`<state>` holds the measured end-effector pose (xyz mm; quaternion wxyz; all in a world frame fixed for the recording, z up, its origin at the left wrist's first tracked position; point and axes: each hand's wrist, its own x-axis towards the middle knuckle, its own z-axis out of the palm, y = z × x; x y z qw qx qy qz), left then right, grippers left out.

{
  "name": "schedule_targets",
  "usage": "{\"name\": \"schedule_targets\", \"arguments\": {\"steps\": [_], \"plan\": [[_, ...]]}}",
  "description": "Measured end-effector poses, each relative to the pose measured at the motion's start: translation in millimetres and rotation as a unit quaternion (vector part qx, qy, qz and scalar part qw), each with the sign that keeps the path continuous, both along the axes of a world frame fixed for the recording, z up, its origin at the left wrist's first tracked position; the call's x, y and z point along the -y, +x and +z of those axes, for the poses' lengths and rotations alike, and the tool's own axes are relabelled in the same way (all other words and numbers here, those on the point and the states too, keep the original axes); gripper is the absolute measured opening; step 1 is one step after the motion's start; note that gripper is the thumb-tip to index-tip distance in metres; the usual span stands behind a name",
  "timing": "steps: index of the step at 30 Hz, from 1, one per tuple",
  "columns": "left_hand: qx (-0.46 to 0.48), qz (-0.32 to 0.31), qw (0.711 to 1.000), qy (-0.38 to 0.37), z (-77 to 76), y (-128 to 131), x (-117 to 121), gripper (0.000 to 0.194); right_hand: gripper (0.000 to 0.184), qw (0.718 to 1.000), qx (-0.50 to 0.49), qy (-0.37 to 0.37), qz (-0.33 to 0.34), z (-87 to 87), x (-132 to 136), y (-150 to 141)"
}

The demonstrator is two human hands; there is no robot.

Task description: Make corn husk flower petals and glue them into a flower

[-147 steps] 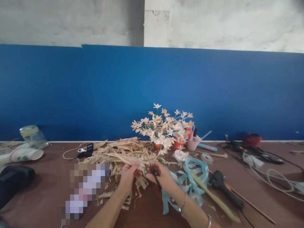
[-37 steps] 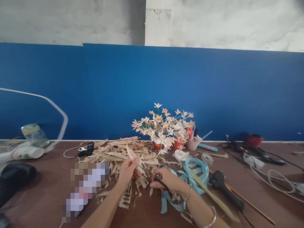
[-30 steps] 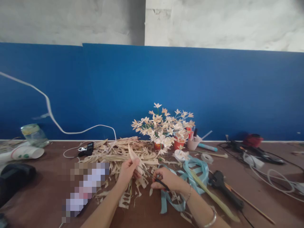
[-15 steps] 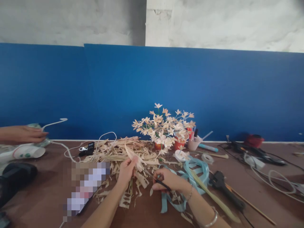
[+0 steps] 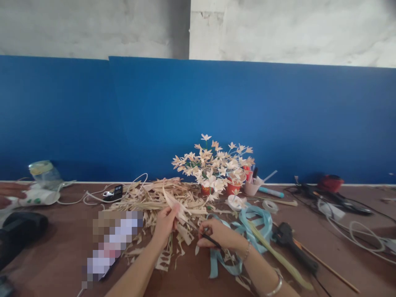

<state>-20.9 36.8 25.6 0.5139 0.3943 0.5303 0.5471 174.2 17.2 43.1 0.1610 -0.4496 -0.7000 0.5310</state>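
Observation:
My left hand [image 5: 164, 225] pinches a pale dried leaf strip [image 5: 173, 203] that sticks up and to the left from its fingers. My right hand [image 5: 216, 234] is closed on black-handled scissors [image 5: 211, 240], whose blades reach toward the strip just right of my left hand. Both hands work over a heap of dried leaf strips [image 5: 154, 199] on the brown table [image 5: 62, 243]. Cut scraps [image 5: 163, 260] lie under my left wrist.
A bunch of small pale handmade flowers [image 5: 213, 163] stands in red cups behind the heap. Light blue ribbon [image 5: 247, 225], a black glue gun [image 5: 289, 241], tape rolls and cables lie to the right. At far left are a jar [image 5: 43, 173], a white cup and another person's hand [image 5: 8, 194].
Another person's hand at far left drew back toward the edge, and the white cord it swung through the air now lies on the table. My own hands have barely moved.

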Motion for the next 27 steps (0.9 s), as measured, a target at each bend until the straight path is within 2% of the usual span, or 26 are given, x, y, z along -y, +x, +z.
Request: {"name": "schedule_targets", "arguments": {"steps": [9,16,22,27], "plan": [[-0.009,-0.008,1.0,-0.001,-7.7,-0.6,-2.4,0.042,0.031,0.997,0.047,0.059,0.005,3.2,-1.1,2.0],[0.002,0.0,1.0,0.01,-3.2,0.1,-0.3,0.042,0.027,0.995,0.056,0.079,-0.007,2.6,-1.2,0.0],[0.064,0.027,0.998,0.012,-6.3,2.6,-1.6,0.04,0.025,0.996,0.041,0.074,-0.029,-5.8,-3.3,-2.4],[0.129,0.054,0.99,0.011,-6.4,4.7,0.2,0.037,0.024,0.998,0.012,0.04,-0.053,-9.3,-3.6,-5.6]]}}
